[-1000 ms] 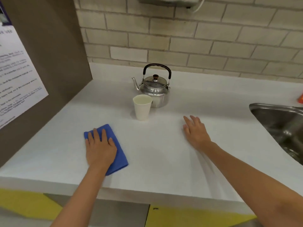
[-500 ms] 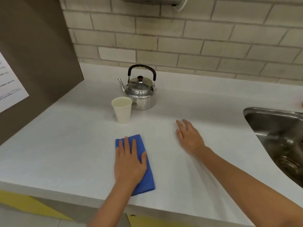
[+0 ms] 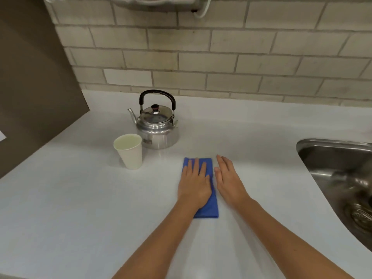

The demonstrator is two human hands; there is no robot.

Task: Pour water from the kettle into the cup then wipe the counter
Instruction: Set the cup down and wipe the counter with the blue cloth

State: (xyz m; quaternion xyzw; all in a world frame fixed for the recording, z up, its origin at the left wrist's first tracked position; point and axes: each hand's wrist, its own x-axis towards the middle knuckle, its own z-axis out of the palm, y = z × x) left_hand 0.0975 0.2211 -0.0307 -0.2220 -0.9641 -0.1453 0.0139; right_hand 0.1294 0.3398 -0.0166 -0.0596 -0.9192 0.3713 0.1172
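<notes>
A steel kettle [image 3: 158, 127] with a black handle stands upright near the back of the white counter [image 3: 70, 198], spout pointing left. Just in front of it, to the left, a white paper cup [image 3: 129, 152] holds water. A folded blue cloth [image 3: 210, 208] lies flat on the counter in front of the kettle. My left hand [image 3: 194, 184] presses flat on the cloth with fingers spread. My right hand [image 3: 228, 181] lies flat on the bare counter right beside the cloth, holding nothing.
A steel sink [image 3: 342, 178] is sunk into the counter at the right. A brown panel [image 3: 34, 87] closes off the left side. A tiled wall [image 3: 221, 57] runs along the back, with a fixture mounted high on it.
My left hand has slid the blue cloth to the right across the counter, from the front left up to my right hand. The right hand has stayed put.
</notes>
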